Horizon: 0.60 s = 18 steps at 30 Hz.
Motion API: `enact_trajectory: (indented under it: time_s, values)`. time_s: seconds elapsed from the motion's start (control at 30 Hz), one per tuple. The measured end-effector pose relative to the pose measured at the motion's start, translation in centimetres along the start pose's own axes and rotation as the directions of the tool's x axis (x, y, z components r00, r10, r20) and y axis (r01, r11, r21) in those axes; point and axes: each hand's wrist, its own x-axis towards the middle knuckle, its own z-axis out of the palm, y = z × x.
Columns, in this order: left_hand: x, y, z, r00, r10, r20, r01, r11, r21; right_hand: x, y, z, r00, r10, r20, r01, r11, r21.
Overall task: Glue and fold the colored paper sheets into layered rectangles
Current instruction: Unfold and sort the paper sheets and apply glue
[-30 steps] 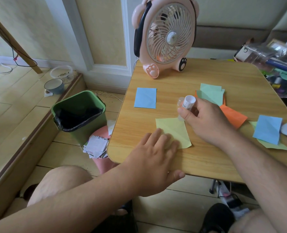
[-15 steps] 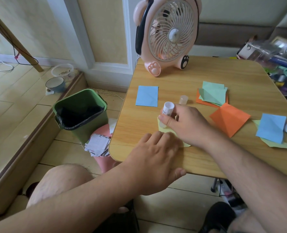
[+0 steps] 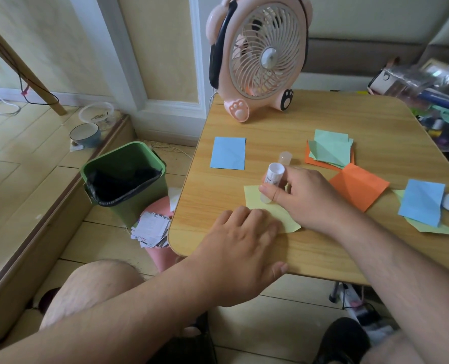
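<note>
Yellow sheet (image 3: 252, 195) | glue stick (image 3: 272, 179) on it | green bin (image 3: 128, 185): black liner (image 3: 120, 183)

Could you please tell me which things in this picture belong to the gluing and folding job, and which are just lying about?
In use for the job:
- glue stick, gripped by the right hand
- yellow sheet, pressed flat by the left hand
- glue cap
- blue folded sheet
- green and orange sheets

Just lying about:
- pink fan
- green bin
- bowl on the floor
</note>
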Motion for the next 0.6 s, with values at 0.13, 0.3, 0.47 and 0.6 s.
enact_trajectory:
  time_s: [0.13,0.3,0.47,0.6]
  values:
    - [-0.1,0.2,0.0,1.000,-0.014,0.011,0.014,1.000,0.004,-0.3,1.0,-0.7,1.000,0.019,0.003,-0.019,1.000,0.021]
    - [-0.2,0.3,0.0,0.999,-0.032,0.012,0.032,0.999,-0.001,-0.6,2.2,-1.7,0.999,0.032,-0.001,-0.032,0.998,0.060]
    - [-0.1,0.5,-0.2,0.998,-0.041,0.038,0.041,0.999,0.003,-0.8,2.8,-2.1,0.999,0.042,-0.001,-0.041,0.996,0.080]
    - [-0.2,0.6,-0.3,0.998,-0.038,0.041,0.038,0.999,0.002,-1.0,2.9,-2.3,0.999,0.042,-0.009,-0.041,0.996,0.079]
